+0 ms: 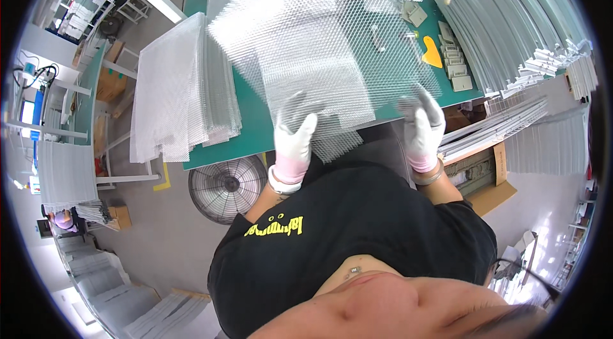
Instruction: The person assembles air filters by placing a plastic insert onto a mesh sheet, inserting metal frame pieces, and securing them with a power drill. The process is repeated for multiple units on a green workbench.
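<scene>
A large translucent mesh sheet point(357, 39) with a fine diamond pattern spreads above the green table point(255, 138). My left hand point(295, 138), in a white glove with grey fingers and a pink cuff, grips its near edge at the left. The fingers show through the mesh, with the thumb on the near side. At the near right corner my right hand point(424, 129), gloved alike, pinches the sheet; its fingertips are partly blurred. A smaller mesh piece point(338, 146) hangs at the table's front edge between my hands.
A stack of mesh sheets point(175, 90) lies at the table's left. To the right are a yellow scraper-like piece point(432, 52), several small grey blocks point(456, 64) and long pale strips point(504, 20). A round floor fan point(228, 189) stands below the left side.
</scene>
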Tool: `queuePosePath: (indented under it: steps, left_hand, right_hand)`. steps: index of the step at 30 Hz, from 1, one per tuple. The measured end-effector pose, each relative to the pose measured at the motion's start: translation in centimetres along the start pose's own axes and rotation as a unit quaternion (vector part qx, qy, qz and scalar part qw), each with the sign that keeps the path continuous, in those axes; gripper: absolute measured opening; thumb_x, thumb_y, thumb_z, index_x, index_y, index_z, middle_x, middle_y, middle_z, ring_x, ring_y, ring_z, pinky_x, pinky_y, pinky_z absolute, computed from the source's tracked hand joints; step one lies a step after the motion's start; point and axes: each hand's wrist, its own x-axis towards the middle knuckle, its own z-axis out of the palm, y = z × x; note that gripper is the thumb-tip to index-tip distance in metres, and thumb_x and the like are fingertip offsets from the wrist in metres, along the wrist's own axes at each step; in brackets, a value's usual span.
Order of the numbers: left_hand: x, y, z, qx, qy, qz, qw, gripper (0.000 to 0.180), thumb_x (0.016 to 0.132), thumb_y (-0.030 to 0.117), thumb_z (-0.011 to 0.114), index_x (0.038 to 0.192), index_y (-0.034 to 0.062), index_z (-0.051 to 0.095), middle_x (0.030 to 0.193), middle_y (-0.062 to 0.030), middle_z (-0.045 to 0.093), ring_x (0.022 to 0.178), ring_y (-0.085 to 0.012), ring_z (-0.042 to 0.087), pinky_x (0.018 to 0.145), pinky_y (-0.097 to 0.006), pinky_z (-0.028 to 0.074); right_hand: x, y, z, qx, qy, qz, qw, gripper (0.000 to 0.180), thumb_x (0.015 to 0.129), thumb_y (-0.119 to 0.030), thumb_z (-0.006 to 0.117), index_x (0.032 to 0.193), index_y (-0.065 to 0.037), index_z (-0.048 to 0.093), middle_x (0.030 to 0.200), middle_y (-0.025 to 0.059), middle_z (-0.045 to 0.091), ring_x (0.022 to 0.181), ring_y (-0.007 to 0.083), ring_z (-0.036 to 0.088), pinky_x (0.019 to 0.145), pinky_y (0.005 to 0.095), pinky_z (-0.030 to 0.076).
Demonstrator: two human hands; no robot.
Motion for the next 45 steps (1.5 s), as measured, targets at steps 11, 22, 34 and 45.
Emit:
queuePosePath:
  steps: [11,22,34,45]
  left_hand:
    - [-1.7,2.4,-6.0,0.172,0.008,-0.008,0.985,0.048,0.089,-0.002,0.07,0.133,-0.0039,0.051,0.116,-0.012,0.066,0.102,-0.0166,0.065,0.086,-0.027,0.055]
    - [-0.8,1.9,-6.5,0.638,0.071,0.13,0.755,0.083,0.08,0.018,0.081,0.149,-0.0044,0.04,0.117,-0.0188,0.062,0.097,-0.0292,0.063,0.088,-0.037,0.053]
    - [5.6,0.5,-6.5,0.697,0.001,0.03,0.716,0.081,0.08,0.037,0.079,0.144,-0.0016,0.047,0.114,-0.0199,0.063,0.108,-0.0353,0.062,0.095,-0.042,0.05]
    - [6.3,-0.6,-7.5,0.721,-0.022,0.01,0.693,0.081,0.08,0.04,0.078,0.144,0.0001,0.048,0.112,-0.0193,0.063,0.107,-0.0357,0.062,0.093,-0.042,0.05]
  right_hand:
    - [4.0,-2.6,2.5,-0.357,-0.245,0.118,0.894,0.088,0.089,-0.026,0.072,0.159,-0.006,0.023,0.15,0.0212,0.047,0.13,0.0326,0.055,0.109,0.0407,0.044]
    - [5.8,4.3,5.1,-0.497,-0.368,0.11,0.778,0.069,0.085,-0.021,0.067,0.149,-0.008,0.043,0.116,0.031,0.065,0.103,0.0447,0.064,0.093,0.0448,0.051]
    - [7.5,4.8,3.7,-0.551,-0.305,0.143,0.763,0.064,0.086,-0.026,0.067,0.145,-0.009,0.048,0.118,0.0275,0.065,0.109,0.0439,0.062,0.097,0.0451,0.049]
    - [6.2,5.3,3.8,-0.617,-0.288,0.137,0.719,0.064,0.086,-0.031,0.069,0.144,-0.012,0.051,0.119,0.0236,0.067,0.108,0.0397,0.064,0.095,0.0434,0.051]
